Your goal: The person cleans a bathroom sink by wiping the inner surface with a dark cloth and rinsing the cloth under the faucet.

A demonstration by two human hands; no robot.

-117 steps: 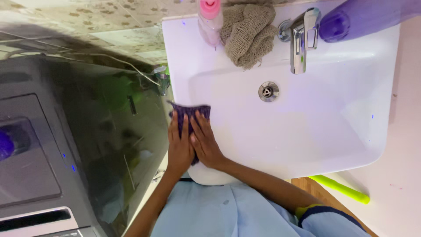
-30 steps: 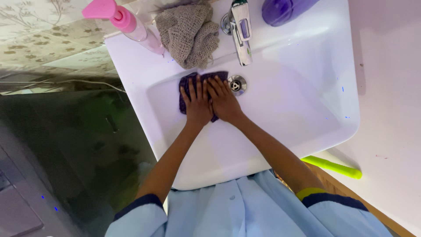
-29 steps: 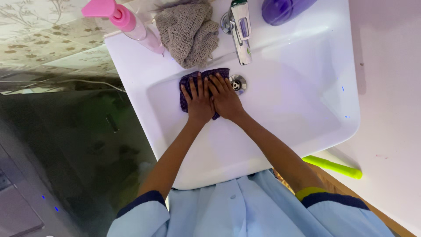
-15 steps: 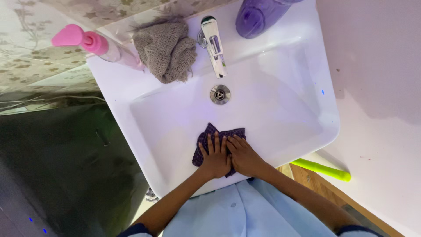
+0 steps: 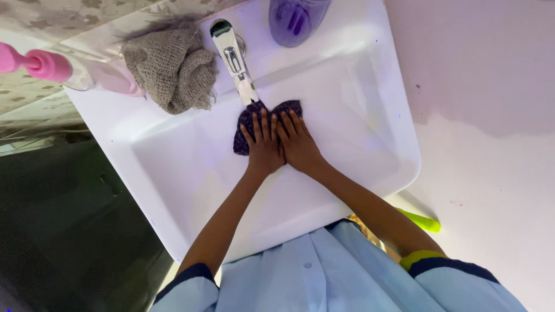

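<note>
Both hands lie flat, side by side, on a dark purple cloth (image 5: 250,124) at the bottom of the white sink (image 5: 173,173). The left hand (image 5: 264,147) has its fingers spread out and pressed down on the cloth, and the right hand (image 5: 299,144) does the same just beside it, so neither hand grips it; they only push on it. The cloth sits right under the fingertips, below the end of the shiny tap (image 5: 234,58). To wipe well, it seems best to keep both palms flat and push evenly, so the cloth does not bunch up or slip out. The sink bowl holds only the cloth and the hands; I cannot tell if there is water in it. Beyond the fingertips, on the sink edge, a brown rough rag (image 5: 170,66) lies to the left of the tap, a pink pump bottle (image 5: 69,72) stands further left, and a purple bottle (image 5: 295,20) stands to the right.
</note>
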